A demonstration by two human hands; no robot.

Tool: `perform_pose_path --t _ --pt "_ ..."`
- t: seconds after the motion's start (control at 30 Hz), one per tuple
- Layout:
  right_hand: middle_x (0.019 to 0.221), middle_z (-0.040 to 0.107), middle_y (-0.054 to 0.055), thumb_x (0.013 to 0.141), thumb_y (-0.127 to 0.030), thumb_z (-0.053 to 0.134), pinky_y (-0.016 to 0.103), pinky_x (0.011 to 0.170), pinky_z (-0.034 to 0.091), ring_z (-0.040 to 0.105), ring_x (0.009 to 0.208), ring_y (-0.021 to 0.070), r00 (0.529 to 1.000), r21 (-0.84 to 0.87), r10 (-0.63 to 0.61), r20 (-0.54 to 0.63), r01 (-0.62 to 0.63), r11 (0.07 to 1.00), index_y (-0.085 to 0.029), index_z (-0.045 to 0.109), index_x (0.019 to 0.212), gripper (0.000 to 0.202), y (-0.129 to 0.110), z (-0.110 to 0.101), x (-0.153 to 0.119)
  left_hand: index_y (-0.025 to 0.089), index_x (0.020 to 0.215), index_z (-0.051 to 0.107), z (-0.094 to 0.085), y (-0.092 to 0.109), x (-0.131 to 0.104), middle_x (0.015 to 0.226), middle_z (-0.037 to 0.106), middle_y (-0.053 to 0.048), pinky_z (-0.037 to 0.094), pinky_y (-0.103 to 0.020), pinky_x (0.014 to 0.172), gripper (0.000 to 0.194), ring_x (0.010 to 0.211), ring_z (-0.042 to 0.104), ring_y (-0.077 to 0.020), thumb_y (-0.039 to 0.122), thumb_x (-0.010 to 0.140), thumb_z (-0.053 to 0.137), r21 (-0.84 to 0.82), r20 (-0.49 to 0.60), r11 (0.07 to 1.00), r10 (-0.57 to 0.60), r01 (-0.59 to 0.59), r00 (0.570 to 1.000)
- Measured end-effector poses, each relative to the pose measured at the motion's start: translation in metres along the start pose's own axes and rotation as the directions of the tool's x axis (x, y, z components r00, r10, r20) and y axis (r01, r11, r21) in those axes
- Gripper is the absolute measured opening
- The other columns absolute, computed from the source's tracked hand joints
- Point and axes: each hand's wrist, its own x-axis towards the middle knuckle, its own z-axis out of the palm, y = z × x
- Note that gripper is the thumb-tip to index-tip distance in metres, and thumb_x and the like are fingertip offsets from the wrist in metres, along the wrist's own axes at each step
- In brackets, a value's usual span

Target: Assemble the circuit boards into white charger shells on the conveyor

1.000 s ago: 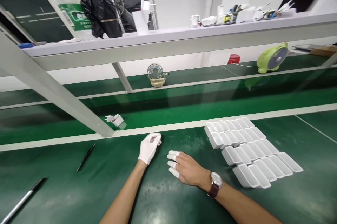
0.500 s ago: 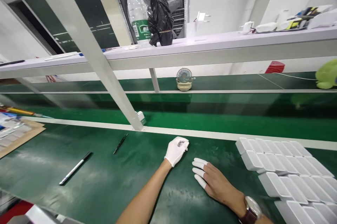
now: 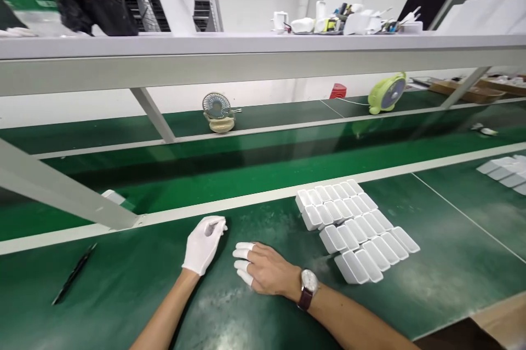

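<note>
My left hand (image 3: 205, 243) wears a white glove and rests on the green tabletop (image 3: 255, 320). Its thumb and fingers curl together, and whatever may be between them is hidden. Just to its right, my right hand (image 3: 267, 268) lies palm down, open, with white covers on several fingertips and a watch (image 3: 308, 284) on the wrist. Nothing shows in that hand. Beyond it, to the right, several white box-shaped pieces (image 3: 357, 227) stand in close rows on the table.
A black pen-like tool (image 3: 74, 273) lies at the left. A slanted metal post (image 3: 61, 185) rises there to the overhead shelf (image 3: 263, 68). Behind the pale ledge runs a green belt (image 3: 246, 172). Small fans (image 3: 217, 108) stand farther back. More white pieces (image 3: 507, 172) sit at far right.
My view has swung to the right, so everything shifts left. More white pieces and a green fan show fully now. My hands keep nearly the same pose on the table.
</note>
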Motion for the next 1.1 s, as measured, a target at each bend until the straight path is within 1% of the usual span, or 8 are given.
perform_pose_path --t 0.2,0.43,0.57,0.67,0.77,0.87,1.0,1.1 --pt "0.132 0.061 0.010 0.100 -0.027 0.049 0.036 0.111 0.039 0.045 0.135 0.0228 1.000 -0.040 0.024 0.019 -0.024 0.999 -0.016 0.063 0.115 0.024 -0.001 -0.011 0.003 0.018 0.106 0.067 0.001 0.004 0.003 0.101 0.075 -0.007 0.056 -0.036 0.088 0.044 0.091 0.072 -0.0227 0.051 0.077 0.071 -0.001 0.033 0.999 -0.034 0.034 0.999" --pt "0.132 0.061 0.012 0.102 -0.035 0.046 0.036 0.109 0.041 0.046 0.134 0.0235 1.000 -0.064 -0.018 0.005 0.019 0.998 -0.014 0.063 0.118 0.031 -0.002 -0.012 0.004 0.019 0.104 0.070 0.002 0.018 0.002 0.082 0.073 -0.003 0.055 -0.032 0.079 0.040 0.075 0.068 -0.0191 0.052 0.083 0.064 0.144 0.111 0.989 0.015 -0.031 0.994" --pt "0.129 0.063 0.012 0.102 -0.035 0.045 0.036 0.110 0.039 0.052 0.127 0.0237 0.998 -0.065 -0.065 0.003 0.065 0.996 -0.014 0.065 0.113 0.031 -0.005 -0.010 0.004 0.018 0.108 0.070 0.018 0.040 -0.001 0.082 0.072 -0.003 0.055 -0.030 0.075 0.040 0.073 0.066 -0.0179 0.050 0.084 0.061 0.193 0.222 0.980 0.004 -0.048 0.975" --pt "0.115 0.069 0.011 0.101 -0.036 0.047 0.037 0.104 0.044 0.061 0.112 0.0236 0.998 -0.070 -0.044 0.047 0.047 0.996 -0.015 0.066 0.111 0.031 -0.008 -0.010 0.004 0.021 0.116 0.068 0.046 0.073 -0.007 0.091 0.072 -0.003 0.054 -0.028 0.074 0.040 0.076 0.065 -0.0166 0.045 0.086 0.059 0.183 0.425 0.970 0.067 -0.158 0.903" --pt "0.099 0.073 0.009 0.100 -0.036 0.048 0.036 0.089 0.051 0.068 0.094 0.0237 0.997 -0.097 0.005 0.079 0.003 0.995 -0.016 0.067 0.112 0.031 -0.010 -0.009 0.003 0.026 0.119 0.069 0.084 0.110 -0.012 0.090 0.071 -0.001 0.052 -0.026 0.077 0.037 0.077 0.064 -0.0156 0.041 0.088 0.057 0.179 0.577 0.904 0.223 -0.388 0.785" --pt "0.094 0.074 0.011 0.099 -0.037 0.048 0.034 0.075 0.053 0.069 0.083 0.0244 0.994 -0.130 0.039 0.102 -0.025 0.991 -0.015 0.070 0.105 0.031 -0.011 -0.004 0.001 0.029 0.122 0.068 0.124 0.135 -0.015 0.084 0.071 0.000 0.049 -0.027 0.073 0.038 0.076 0.065 -0.0175 0.038 0.087 0.058 0.222 0.686 0.789 0.290 -0.572 0.667" --pt "0.094 0.075 0.010 0.098 -0.036 0.049 0.034 0.076 0.053 0.069 0.085 0.0247 0.989 -0.152 0.019 0.144 0.003 0.988 -0.014 0.072 0.095 0.031 -0.013 0.001 -0.001 0.030 0.101 0.075 0.165 0.144 -0.015 0.075 0.072 -0.002 0.048 -0.029 0.067 0.026 0.072 0.067 -0.0231 0.041 0.082 0.063 0.289 0.778 0.668 0.253 -0.686 0.575" --pt "0.090 0.074 0.008 0.094 -0.032 0.055 0.033 0.076 0.054 0.068 0.082 0.0236 0.986 -0.147 -0.007 0.164 0.032 0.989 -0.016 0.072 0.094 0.024 -0.017 0.001 -0.004 0.028 0.081 0.076 0.172 0.141 -0.016 0.075 0.072 -0.002 0.047 -0.028 0.064 0.016 0.070 0.067 -0.0226 0.040 0.080 0.065 0.277 0.792 0.661 0.254 -0.697 0.556"
